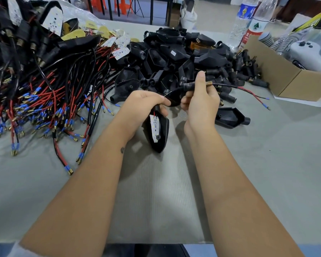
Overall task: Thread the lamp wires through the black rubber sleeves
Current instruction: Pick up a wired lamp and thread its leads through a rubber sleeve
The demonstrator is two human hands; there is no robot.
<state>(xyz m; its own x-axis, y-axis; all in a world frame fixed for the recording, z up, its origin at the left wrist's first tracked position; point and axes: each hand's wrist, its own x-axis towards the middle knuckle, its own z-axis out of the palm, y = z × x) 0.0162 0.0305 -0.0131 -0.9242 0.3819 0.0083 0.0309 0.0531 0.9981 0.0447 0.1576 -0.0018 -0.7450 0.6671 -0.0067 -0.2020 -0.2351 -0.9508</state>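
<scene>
The left hand grips the lamp housing above the desk, fingers curled round its neck. The right hand pinches the rubber sleeve, already on the wires. Wires appear light and limp; hold near the sleeve mouth.

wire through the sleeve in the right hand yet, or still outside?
Through. The wire exits past the brass end of the rubber sleeve that the right hand pinches; the left hand grips the lamp housing.
</scene>
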